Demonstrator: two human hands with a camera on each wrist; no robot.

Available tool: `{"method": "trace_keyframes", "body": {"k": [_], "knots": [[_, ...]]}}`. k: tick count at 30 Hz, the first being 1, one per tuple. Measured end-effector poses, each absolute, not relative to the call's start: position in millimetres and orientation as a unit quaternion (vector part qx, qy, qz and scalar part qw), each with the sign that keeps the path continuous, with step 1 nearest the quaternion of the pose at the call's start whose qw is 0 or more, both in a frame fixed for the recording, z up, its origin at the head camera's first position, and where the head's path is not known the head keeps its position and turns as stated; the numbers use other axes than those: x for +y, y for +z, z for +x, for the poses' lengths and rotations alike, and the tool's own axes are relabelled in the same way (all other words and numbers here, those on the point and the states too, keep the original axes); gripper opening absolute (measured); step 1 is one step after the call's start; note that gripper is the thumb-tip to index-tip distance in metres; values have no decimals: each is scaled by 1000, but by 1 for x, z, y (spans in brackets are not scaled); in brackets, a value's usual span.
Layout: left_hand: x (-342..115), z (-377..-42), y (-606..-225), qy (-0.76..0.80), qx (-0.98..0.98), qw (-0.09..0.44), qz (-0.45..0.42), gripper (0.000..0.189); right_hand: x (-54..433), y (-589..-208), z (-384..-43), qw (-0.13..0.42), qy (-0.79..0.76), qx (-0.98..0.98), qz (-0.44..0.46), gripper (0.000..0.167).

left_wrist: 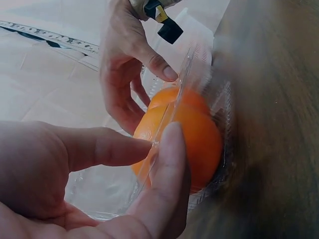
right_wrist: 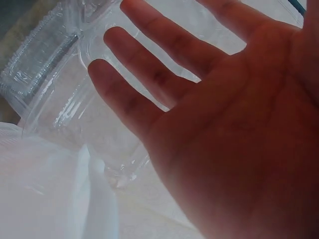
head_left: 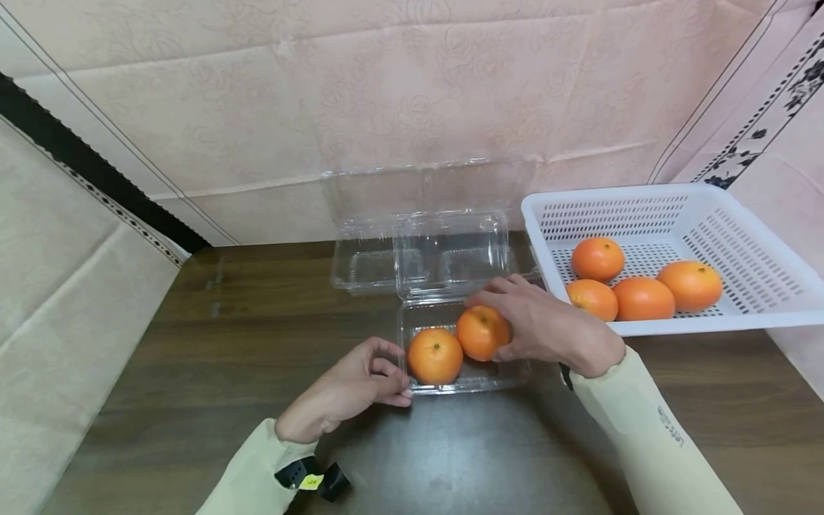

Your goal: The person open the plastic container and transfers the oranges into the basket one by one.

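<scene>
A clear plastic clamshell box [head_left: 476,383] stands on the table, lid raised, with two oranges inside. My left hand [head_left: 360,390] is at the box's left front corner; in the left wrist view, its thumb and index finger pinch the thin rim. The nearer orange [head_left: 435,355] lies just inside that corner. My right hand [head_left: 537,325] arches around the other orange [head_left: 481,333], thumb on the near side and fingers behind. A small gap shows between thumb and orange in the left wrist view. The right wrist view shows the right fingers [right_wrist: 134,107] spread and fairly straight.
A white perforated basket [head_left: 727,327] at the right holds several oranges [head_left: 644,298]. Behind the box stands more open clear plastic packaging [head_left: 363,261], close to the cloth-covered wall [head_left: 412,107]. Brown wooden table [head_left: 270,322] extends to the left and front.
</scene>
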State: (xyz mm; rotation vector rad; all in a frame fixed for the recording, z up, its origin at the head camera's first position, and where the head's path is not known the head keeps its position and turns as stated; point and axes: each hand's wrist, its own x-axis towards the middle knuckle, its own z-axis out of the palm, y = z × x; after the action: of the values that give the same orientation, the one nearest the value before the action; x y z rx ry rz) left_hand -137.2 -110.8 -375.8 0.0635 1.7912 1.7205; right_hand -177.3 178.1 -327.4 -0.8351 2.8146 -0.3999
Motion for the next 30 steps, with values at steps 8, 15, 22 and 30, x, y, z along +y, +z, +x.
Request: {"method": "trace_keyframes", "body": {"k": [8,15,22,30], "knots": [[-112,-137,-375,651,682,334,21,47,179,-327,-176,87,-131,940,-304,67],[-114,-138,-376,648,678,345,22,46,178,-330,-175,95,-143,936,-308,66],[-115,-138,-376,647,677,351,29,46,177,-331,-175,96,-136,935,-314,66],[-115,-139,-376,644,676,356,27,46,176,-334,-174,73,-129,930,-337,65]]}}
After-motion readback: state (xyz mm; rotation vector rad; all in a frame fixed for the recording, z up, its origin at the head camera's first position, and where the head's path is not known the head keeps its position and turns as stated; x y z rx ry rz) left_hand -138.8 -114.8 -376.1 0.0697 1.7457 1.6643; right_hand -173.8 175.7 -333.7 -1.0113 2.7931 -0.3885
